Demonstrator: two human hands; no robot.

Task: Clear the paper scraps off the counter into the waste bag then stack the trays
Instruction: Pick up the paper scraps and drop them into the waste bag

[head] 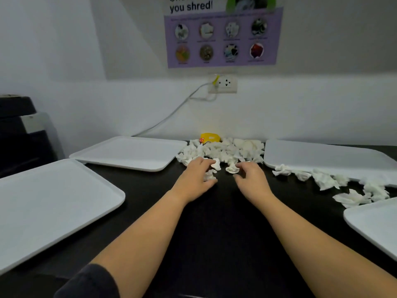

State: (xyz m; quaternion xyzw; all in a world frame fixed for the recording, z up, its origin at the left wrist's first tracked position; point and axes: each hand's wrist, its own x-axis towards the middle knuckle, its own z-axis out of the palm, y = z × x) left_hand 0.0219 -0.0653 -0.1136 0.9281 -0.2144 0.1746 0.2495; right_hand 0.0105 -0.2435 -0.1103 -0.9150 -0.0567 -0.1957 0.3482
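White trays lie nearest me on the black counter (219,222), one at lower left (53,203) and one at the right edge (376,222). At centre frame my left hand (196,176) curls loosely round a paper scrap (209,174), while my right hand (251,179), fingers bent, touches another scrap (232,169); whether it grips it I cannot tell. Beyond them the main heap of scraps (223,150) sits between two farther trays, left (131,152) and right (322,157), with loose scraps (326,179) trailing along the right.

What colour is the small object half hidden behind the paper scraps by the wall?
Yellow, with a small reddish part at its left end; the small object shows in the head view.
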